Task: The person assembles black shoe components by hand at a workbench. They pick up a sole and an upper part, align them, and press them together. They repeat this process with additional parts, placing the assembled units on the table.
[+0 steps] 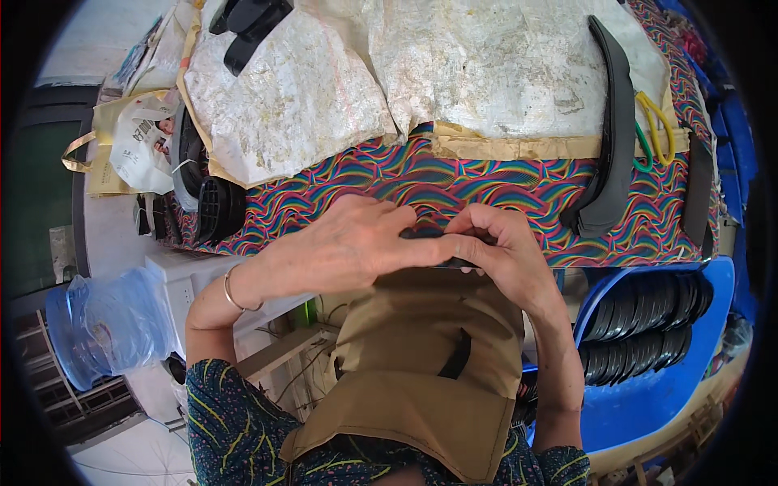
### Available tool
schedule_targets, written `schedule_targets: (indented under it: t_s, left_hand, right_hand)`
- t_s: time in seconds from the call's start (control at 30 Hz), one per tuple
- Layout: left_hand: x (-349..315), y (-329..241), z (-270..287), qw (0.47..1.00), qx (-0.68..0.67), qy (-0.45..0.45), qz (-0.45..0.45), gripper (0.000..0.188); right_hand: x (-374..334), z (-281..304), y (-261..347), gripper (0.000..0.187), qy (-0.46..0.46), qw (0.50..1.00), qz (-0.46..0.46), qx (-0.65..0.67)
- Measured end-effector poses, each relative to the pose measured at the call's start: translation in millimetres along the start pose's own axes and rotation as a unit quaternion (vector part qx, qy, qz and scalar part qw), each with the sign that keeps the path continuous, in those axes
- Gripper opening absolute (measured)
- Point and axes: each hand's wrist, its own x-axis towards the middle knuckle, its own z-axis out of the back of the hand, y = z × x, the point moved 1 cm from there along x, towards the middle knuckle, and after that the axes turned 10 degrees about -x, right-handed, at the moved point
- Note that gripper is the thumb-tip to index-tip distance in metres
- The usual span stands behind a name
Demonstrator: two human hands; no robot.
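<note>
My left hand (356, 243) and my right hand (504, 253) meet in front of my body, at the near edge of the table. The thumb and fingers of my right hand close on a small dark piece (460, 262), mostly hidden by the fingers, so its kind does not show. My left index finger reaches across to that piece, touching or nearly touching my right thumb. The other left fingers are bent, and what they hold, if anything, is out of sight. A brown apron (429, 324) hangs below both hands.
A colourful wavy cloth (348, 174) and worn white sheeting (486, 73) cover the table. Long curved black parts (612, 138) and yellow-and-green loop handles (664, 130) lie right. Black ridged parts (219, 209) lie left. A blue tub (648, 413) holds stacked black pieces (640, 324).
</note>
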Motion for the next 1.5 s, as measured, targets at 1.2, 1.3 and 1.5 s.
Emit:
schedule_targets:
  t_s: [1.2, 1.3, 1.5]
  left_hand:
    - [-70.1, -67.0, -21.6, 0.726, -0.44, -0.511, 0.134, 0.034]
    - [-68.8, -67.5, -22.6, 0.732, -0.424, -0.514, 0.141, 0.035]
    - [-56.3, -67.0, -36.0, 0.614, -0.545, -0.543, 0.174, 0.04]
  right_hand:
    - [-48.6, -21.9, 34.7, 0.017, -0.002, 0.965, 0.08, 0.25]
    - [-50.9, -28.1, 29.5, 0.017, -0.005, 0.961, 0.074, 0.267]
    - [-54.6, -50.9, 13.3, 0.017, -0.046, 0.948, 0.065, 0.309]
